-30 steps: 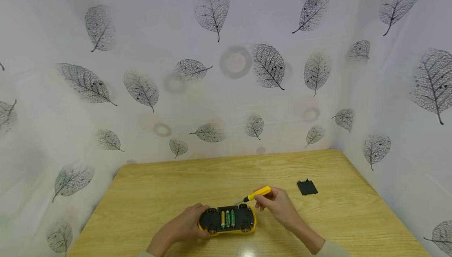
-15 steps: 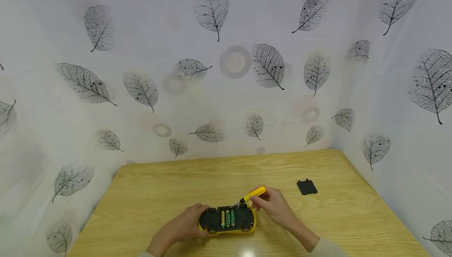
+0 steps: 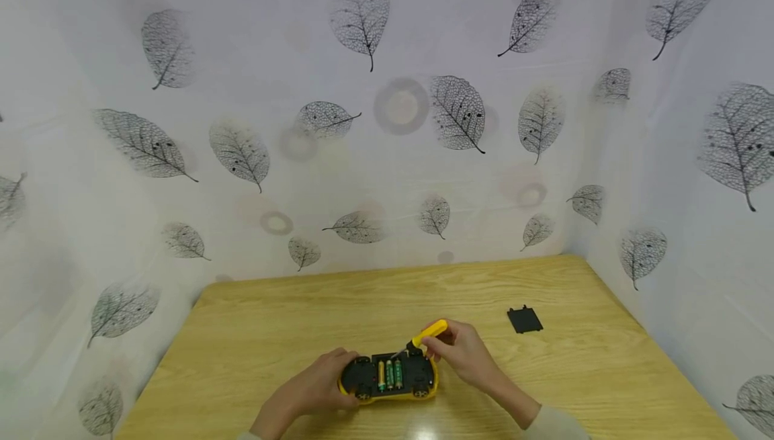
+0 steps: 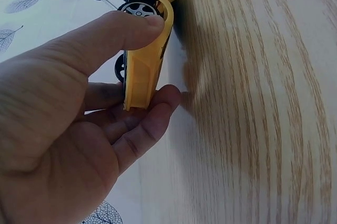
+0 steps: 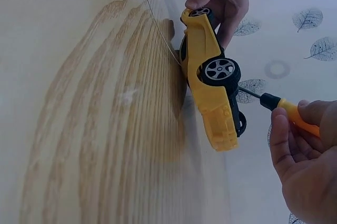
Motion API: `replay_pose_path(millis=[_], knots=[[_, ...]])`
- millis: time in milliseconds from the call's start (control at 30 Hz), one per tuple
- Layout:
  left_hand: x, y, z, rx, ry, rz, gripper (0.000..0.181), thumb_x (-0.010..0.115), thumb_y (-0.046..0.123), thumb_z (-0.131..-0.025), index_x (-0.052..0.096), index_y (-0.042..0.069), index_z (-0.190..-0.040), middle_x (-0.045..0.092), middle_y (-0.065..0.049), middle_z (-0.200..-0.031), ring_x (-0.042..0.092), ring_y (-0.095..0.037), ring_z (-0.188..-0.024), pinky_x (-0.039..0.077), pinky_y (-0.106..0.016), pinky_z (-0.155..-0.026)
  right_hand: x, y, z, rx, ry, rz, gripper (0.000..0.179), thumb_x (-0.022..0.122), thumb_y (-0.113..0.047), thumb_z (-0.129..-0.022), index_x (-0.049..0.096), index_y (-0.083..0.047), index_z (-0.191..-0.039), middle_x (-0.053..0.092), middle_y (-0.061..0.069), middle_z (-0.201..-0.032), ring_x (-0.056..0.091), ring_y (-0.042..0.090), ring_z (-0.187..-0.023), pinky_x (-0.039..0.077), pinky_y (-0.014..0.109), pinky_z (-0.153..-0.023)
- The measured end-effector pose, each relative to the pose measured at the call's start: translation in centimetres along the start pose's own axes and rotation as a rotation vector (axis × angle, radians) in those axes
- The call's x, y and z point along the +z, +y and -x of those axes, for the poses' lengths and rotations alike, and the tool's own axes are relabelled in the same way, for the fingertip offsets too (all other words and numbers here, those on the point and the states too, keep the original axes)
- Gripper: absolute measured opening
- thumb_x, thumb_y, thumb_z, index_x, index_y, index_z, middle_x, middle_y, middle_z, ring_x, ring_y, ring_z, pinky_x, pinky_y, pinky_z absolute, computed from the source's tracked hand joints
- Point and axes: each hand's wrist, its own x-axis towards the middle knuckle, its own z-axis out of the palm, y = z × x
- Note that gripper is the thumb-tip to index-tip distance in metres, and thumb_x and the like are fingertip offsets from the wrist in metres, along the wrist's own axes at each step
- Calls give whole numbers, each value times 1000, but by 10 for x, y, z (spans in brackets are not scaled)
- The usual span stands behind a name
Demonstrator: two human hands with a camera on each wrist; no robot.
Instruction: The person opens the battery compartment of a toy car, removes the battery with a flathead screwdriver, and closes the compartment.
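A yellow toy car lies upside down on the table, its black underside facing up. Three green-and-gold batteries sit side by side in the uncovered compartment of its underside. My left hand grips one end of the car, thumb along the near side by a wheel and fingers round the end. Between thumb and fingers, my right hand holds a yellow-handled screwdriver. Its metal shaft slants down to the far edge of the battery compartment; in the right wrist view the tip is hidden behind the wheel.
A black battery cover with small tabs lies on the wooden table, to the right of the car. Behind and at both sides of the table hangs a pale curtain printed with leaves.
My right hand has moved slightly left with the screwdriver, whose tip has shifted from the car's far edge to the battery compartment. The left hand and the car have stayed in place.
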Motion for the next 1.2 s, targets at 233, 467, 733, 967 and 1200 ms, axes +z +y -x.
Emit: replay_pose_path(millis=[233, 467, 733, 967, 1200], knots=[[0, -1, 0, 3, 0, 6, 70, 88, 30, -79, 60, 6, -138, 60, -2, -120, 59, -18, -103, 53, -39, -87, 5, -5, -2, -119, -14, 83, 14, 69, -15, -100, 71, -3, -107, 70, 18, -87, 68, 30, -72, 58, 35, -63], [0, -1, 0, 10, -6, 14, 70, 87, 30, -79, 60, 7, -139, 60, -2, -122, 59, -17, -103, 52, -39, -86, 4, -20, -8, -205, -72, 180, 10, 68, -12, -101, 70, -3, -105, 70, 15, -86, 67, 18, -68, 56, 27, -59], [1, -2, 0, 22, 5, 17, 68, 87, 27, -78, 60, 9, -138, 60, 0, -119, 58, -15, -100, 52, -37, -85, 1, -29, -18, -86, -130, 174, 12, 65, -12, -103, 70, 0, -104, 69, 10, -80, 67, 28, -68, 58, 38, -62], [2, -2, 1, -6, 9, 5, 71, 87, 32, -78, 60, 8, -139, 60, 0, -121, 58, -19, -106, 51, -41, -90, -6, -25, -30, 49, -152, 117, 17, 62, -10, -103, 69, 4, -106, 69, 9, -78, 69, 32, -71, 58, 51, -69], [3, -4, 1, 23, 22, -2, 70, 86, 32, -79, 60, 4, -138, 60, -1, -118, 58, -21, -105, 51, -44, -90, -12, -16, -43, 148, -187, 8, 20, 62, -12, -102, 67, 7, -106, 70, 13, -81, 70, 28, -72, 57, 58, -76]])
